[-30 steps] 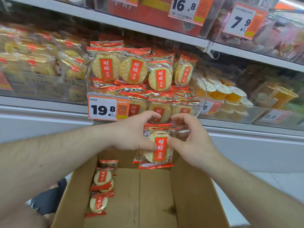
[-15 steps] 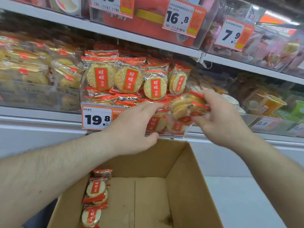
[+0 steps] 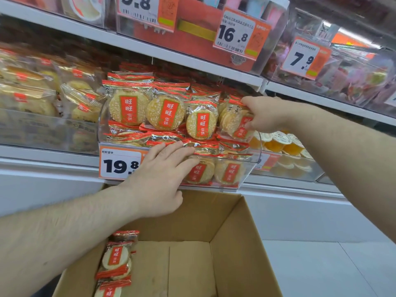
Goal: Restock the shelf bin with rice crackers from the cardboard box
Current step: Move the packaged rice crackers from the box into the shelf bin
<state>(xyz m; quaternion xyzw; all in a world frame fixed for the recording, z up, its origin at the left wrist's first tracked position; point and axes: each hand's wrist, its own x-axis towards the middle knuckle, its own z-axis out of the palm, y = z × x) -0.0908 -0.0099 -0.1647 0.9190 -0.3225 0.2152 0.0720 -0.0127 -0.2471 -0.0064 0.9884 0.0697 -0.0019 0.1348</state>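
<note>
At the far left, a neighbouring clear bin [image 3: 42, 125] of paler, blurred cracker packets is seen beside the shelf bin [image 3: 102, 133]. The 19.8 price tag [image 3: 120, 163] is fixed to the front wall of the shelf bin, and its right part is covered by the left hand [image 3: 158, 179]. That hand is laid flat, fingers straight and close together, against the bin's front wall and the lying packets at its brim; nothing is gripped by it. Below it, in the cardboard box [image 3: 231, 243], a few rice cracker packets [image 3: 115, 260] are left in a row along the left wall, the rest of the floor being bare. Further right, an upright row of rice cracker packets [image 3: 165, 112] is stood facing outward across the top of the bin. At the right end of that row, a packet [image 3: 233, 123] is pinched by the right hand [image 3: 265, 114], thumb below and fingers above, its face tilted and its long axis roughly upright. The slot is judged to lie directly left of and behind the right hand, so the seating push would fall to that hand, the nearer one. Jelly cups [image 3: 278, 142] are seen in the bin beyond.
</note>
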